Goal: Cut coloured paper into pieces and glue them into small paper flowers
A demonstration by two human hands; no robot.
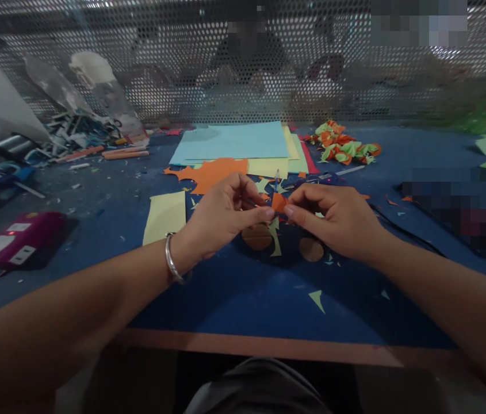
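Between my two hands, above the middle of the blue table, is a small orange paper piece (279,202). My left hand (234,211), with a silver bangle (172,259) at its wrist, pinches the piece from the left. From the other side, the thumb and fingertips of my right hand (326,214) grip it too. Under the hands lie a larger brown disc (257,236) and a smaller brown disc (311,249). A cut orange sheet (217,172) rests just beyond my left hand. The piece's exact folds are too small to make out.
Coloured paper sheets (234,141) are stacked at the back beside orange and green paper flowers (346,144). A pale yellow sheet (165,215), a magenta box (18,238), a water bottle (108,92) and piled sticks (74,135) occupy the left. A perforated metal screen (173,63) stands behind.
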